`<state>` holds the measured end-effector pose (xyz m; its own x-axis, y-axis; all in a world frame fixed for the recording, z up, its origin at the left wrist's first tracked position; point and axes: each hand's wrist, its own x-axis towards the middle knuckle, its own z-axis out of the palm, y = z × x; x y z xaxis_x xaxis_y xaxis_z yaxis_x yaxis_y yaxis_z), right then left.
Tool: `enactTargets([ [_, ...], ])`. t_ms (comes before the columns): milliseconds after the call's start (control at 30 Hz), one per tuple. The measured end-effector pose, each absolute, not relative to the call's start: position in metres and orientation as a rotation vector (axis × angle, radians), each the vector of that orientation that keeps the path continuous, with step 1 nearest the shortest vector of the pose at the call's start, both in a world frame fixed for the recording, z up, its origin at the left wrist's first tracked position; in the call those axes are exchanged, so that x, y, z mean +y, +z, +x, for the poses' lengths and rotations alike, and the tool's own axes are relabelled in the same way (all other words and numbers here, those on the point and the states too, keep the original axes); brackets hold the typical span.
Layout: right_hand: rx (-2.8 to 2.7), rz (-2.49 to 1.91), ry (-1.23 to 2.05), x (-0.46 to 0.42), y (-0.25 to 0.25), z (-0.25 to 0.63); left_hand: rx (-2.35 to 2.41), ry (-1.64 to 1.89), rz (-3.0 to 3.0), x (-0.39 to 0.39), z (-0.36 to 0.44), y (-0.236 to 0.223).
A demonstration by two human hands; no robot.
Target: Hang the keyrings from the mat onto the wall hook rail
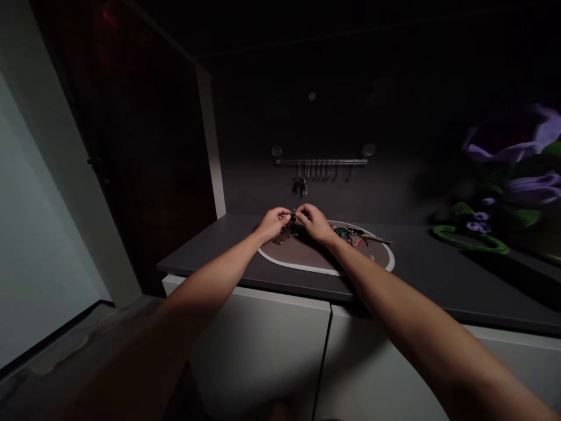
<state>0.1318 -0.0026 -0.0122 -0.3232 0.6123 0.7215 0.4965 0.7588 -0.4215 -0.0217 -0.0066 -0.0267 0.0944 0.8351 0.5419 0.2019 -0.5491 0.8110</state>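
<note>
My left hand (275, 222) and my right hand (312, 222) meet over the left part of an oval brown mat with a white border (298, 267). Fingers of both hands are pinched on a small dark bunch of keys (293, 218); its details are dim and partly covered by the fingers. Below the left fingers, a brown tag (283, 237) shows at the mat's edge. To the right of my right hand lies a tangle of keys and trinkets (350, 235) with green and red bits. A patterned strap (376, 238) extends from it past the mat's right side.
On the back wall a metal rail (322, 162) carries several hooks, and one holds a hanging bunch of keys (301, 186). Purple flowers (517, 140) and a green ring (471, 244) stand on the dark countertop (421, 286) at right. White cabinets (272, 345) are below.
</note>
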Motion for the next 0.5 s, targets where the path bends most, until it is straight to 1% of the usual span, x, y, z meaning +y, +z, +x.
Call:
enactTargets([
  [200, -1.946, -0.828, 0.109, -0.001, -0.011, 0.136, 1.192, 1.502, 2.084, -0.009, -0.022, -0.028],
  [367, -1.865, -0.886, 0.137, -0.004, -0.008, 0.142, 1.396, 1.467, 2.300, -0.012, -0.025, -0.027],
  [500, -1.772, -0.949, 0.145, -0.005, -0.004, 0.146, 1.448, 1.459, 2.396, -0.010, -0.028, -0.029],
])
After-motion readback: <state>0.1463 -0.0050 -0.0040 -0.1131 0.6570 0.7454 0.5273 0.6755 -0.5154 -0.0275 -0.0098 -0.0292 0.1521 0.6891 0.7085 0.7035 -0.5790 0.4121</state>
